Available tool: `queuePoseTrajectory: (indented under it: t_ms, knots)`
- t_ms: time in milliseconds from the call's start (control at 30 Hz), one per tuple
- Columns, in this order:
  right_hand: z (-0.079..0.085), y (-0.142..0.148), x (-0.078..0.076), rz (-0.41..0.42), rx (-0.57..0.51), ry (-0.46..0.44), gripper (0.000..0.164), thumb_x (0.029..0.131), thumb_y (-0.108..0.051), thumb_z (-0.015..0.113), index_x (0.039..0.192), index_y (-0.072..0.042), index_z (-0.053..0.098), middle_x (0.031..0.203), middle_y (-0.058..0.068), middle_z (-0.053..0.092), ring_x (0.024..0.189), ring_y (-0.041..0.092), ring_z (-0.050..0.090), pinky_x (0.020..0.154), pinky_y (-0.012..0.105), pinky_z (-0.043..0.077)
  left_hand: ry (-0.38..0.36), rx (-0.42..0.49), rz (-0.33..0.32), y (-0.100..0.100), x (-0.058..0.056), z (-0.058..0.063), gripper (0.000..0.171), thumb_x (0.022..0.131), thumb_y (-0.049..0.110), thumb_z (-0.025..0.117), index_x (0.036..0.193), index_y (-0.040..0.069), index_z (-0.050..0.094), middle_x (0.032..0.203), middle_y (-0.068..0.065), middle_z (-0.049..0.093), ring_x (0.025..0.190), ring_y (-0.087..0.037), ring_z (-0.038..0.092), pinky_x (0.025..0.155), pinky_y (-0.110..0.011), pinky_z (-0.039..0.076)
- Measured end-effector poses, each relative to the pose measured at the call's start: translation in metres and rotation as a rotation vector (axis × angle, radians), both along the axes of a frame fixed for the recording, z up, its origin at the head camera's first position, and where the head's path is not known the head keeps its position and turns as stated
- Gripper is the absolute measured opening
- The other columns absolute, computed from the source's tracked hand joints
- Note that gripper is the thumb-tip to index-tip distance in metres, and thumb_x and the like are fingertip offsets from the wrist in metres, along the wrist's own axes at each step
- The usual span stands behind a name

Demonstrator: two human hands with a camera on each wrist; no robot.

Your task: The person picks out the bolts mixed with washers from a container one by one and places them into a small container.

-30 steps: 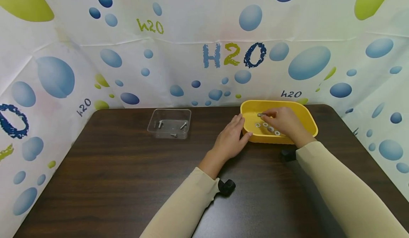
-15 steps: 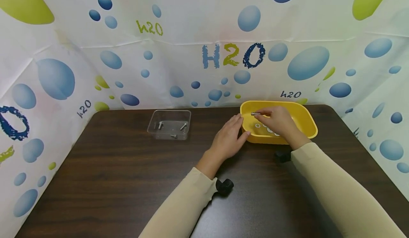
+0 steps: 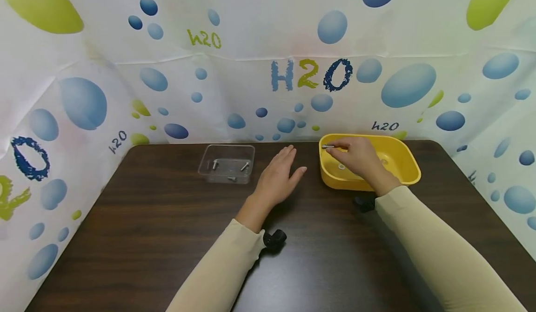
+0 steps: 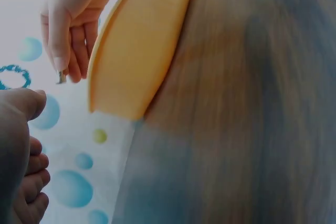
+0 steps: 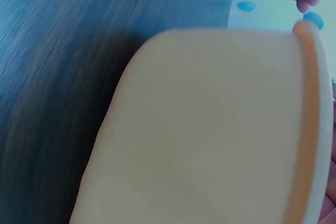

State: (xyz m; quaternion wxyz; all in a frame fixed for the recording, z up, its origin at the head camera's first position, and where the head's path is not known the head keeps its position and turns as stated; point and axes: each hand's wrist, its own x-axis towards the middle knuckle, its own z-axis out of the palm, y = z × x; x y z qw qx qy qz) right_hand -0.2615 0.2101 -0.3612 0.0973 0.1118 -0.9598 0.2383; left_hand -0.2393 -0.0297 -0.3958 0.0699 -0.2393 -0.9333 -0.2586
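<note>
My right hand [image 3: 356,156] pinches a small silver bolt [image 3: 328,146] between thumb and fingertips, at the left rim of the yellow tray [image 3: 347,183]. In the left wrist view one end of the bolt [image 4: 62,77] pokes out below the fingertips. Inside the tray lie washers, one washer [image 3: 341,166] in sight on the left; the hand covers part of the tray floor. My left hand [image 3: 276,174] is apart from the tray, fingers straight, thumb spread, holding nothing. To its left stands a clear plastic container [image 3: 222,179] with three bolts [image 3: 244,166] in it.
The dark wooden table [image 3: 167,237] ends at the back against a white cloth [image 3: 234,84] printed with blue and green spots. Both containers stand near that back edge. A black wrist camera [image 3: 275,240] juts from the left sleeve.
My left hand has come off the tray's left side and moved left toward the clear container. My right hand has carried the bolt left across the tray to its left rim.
</note>
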Motion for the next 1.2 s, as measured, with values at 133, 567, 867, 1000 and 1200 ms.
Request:
queuePoseTrajectory:
  t_ms: [133, 567, 867, 1000, 1200]
  knots:
    - [0.001, -0.014, -0.001, 0.023, -0.013, 0.043, 0.035, 0.095, -0.038, 0.063, 0.117, -0.013, 0.074, 0.113, 0.010, 0.073, 0.106, 0.032, 0.063, 0.097, 0.050, 0.051, 0.024, 0.024, 0.027, -0.015, -0.001, 0.001, 0.066, 0.101, 0.045, 0.049, 0.152, 0.006, 0.036, 0.160, -0.008, 0.033, 0.149, -0.024, 0.029, 0.120, -0.042, 0.027]
    - [0.000, -0.076, -0.007, 0.155, -0.126, 0.109, 0.027, 0.093, -0.031, 0.069, 0.111, -0.011, 0.076, 0.110, 0.008, 0.074, 0.100, 0.026, 0.068, 0.091, 0.043, 0.056, 0.033, 0.067, 0.118, -0.065, -0.003, 0.010, 0.066, 0.101, 0.044, 0.051, 0.151, 0.004, 0.037, 0.160, -0.009, 0.032, 0.149, -0.025, 0.027, 0.117, -0.049, 0.031]
    - [-0.010, -0.116, -0.012, 0.233, -0.174, 0.175, 0.024, 0.092, -0.029, 0.070, 0.107, -0.012, 0.077, 0.106, 0.006, 0.076, 0.098, 0.023, 0.070, 0.091, 0.040, 0.056, 0.015, 0.088, 0.190, -0.105, -0.001, 0.012, 0.066, 0.101, 0.043, 0.050, 0.152, 0.003, 0.036, 0.161, -0.012, 0.030, 0.149, -0.028, 0.026, 0.117, -0.053, 0.030]
    - [-0.013, -0.131, -0.013, 0.256, -0.192, 0.173, 0.024, 0.092, -0.029, 0.069, 0.107, -0.012, 0.078, 0.106, 0.006, 0.076, 0.097, 0.023, 0.070, 0.090, 0.041, 0.057, 0.001, 0.085, 0.224, -0.121, -0.001, 0.012, 0.066, 0.102, 0.043, 0.050, 0.152, 0.004, 0.035, 0.161, -0.011, 0.029, 0.150, -0.028, 0.025, 0.117, -0.053, 0.029]
    - [-0.018, -0.150, -0.013, 0.260, -0.240, 0.121, 0.024, 0.093, -0.031, 0.068, 0.107, -0.014, 0.077, 0.106, 0.003, 0.075, 0.100, 0.021, 0.069, 0.092, 0.040, 0.056, -0.013, 0.061, 0.260, -0.144, 0.001, 0.012, 0.066, 0.102, 0.042, 0.049, 0.152, 0.001, 0.034, 0.162, -0.012, 0.027, 0.150, -0.030, 0.023, 0.118, -0.053, 0.027]
